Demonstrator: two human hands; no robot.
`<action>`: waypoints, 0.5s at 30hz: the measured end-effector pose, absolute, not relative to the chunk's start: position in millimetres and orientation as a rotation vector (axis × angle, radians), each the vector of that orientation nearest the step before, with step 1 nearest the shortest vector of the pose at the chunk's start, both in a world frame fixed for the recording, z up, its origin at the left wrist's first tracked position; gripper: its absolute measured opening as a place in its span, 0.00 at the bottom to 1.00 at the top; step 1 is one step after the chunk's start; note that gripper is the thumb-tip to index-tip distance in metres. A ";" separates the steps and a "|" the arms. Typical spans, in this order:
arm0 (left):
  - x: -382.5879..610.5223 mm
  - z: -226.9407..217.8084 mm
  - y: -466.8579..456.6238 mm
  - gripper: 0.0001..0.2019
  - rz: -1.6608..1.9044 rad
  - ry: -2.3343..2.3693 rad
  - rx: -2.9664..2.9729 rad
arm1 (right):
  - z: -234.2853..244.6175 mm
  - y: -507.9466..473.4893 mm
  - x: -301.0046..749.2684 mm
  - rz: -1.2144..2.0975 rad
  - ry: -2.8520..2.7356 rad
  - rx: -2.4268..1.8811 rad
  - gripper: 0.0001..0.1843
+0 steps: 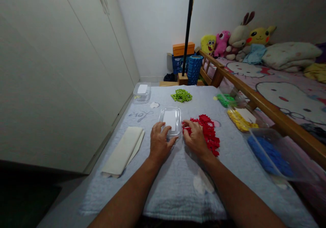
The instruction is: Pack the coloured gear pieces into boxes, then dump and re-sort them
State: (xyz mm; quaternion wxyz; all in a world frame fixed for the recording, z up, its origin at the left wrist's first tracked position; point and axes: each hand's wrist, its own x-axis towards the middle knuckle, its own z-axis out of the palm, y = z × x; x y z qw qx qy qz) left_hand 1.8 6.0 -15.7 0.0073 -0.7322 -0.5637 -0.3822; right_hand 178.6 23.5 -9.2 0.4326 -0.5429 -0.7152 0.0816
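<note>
A clear plastic box (179, 119) with a white label or paper stands in the middle of the table. My left hand (160, 139) is at its near left corner, fingers curved and apart, the thumb along the near edge; whether it touches the box is unclear. On the right of the box, my right hand (195, 137) rests by a pile of red gear-shaped plastic pieces (210, 133). Its thumb and forefinger are apart, with red showing between them. My right hand hides part of the pile.
Light green pieces (181, 95) lie farther back. Another clear box (142, 91) stands back left, a folded pale cloth or sheet (123, 151) at left. Boxes of green (226, 99), yellow (240, 120) and blue pieces (270, 156) line the right side, beside a wooden bed rail (254, 95).
</note>
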 end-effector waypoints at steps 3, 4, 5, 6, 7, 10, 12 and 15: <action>6.2 -13.1 4.9 0.17 -1.162 -1.736 -2.311 | -7.7 21.3 176.5 0.168 -1.800 -1.329 0.18; 7.9 -12.4 4.5 0.17 -1.148 -1.734 -2.321 | -7.6 20.8 176.0 0.145 -1.812 -1.327 0.17; 9.4 -11.8 4.1 0.17 -1.139 -1.736 -2.329 | -7.6 20.5 175.6 0.122 -1.821 -1.328 0.17; 10.9 -11.5 3.7 0.16 -1.135 -1.742 -2.335 | -7.8 20.1 175.3 0.102 -1.828 -1.328 0.17; 12.1 -11.2 3.2 0.16 -1.135 -1.748 -2.337 | -7.9 19.8 175.0 0.086 -1.833 -1.327 0.17; 14.9 -10.3 1.7 0.14 -1.142 -1.764 -2.344 | -7.7 18.8 174.7 0.045 -1.844 -1.318 0.17; 16.5 -9.4 0.4 0.12 -1.151 -1.774 -2.358 | -6.9 18.1 175.0 0.012 -1.848 -1.315 0.17; 19.2 -7.5 -1.0 0.11 -1.146 -1.792 -2.378 | -5.0 17.0 175.6 -0.028 -1.861 -1.319 0.16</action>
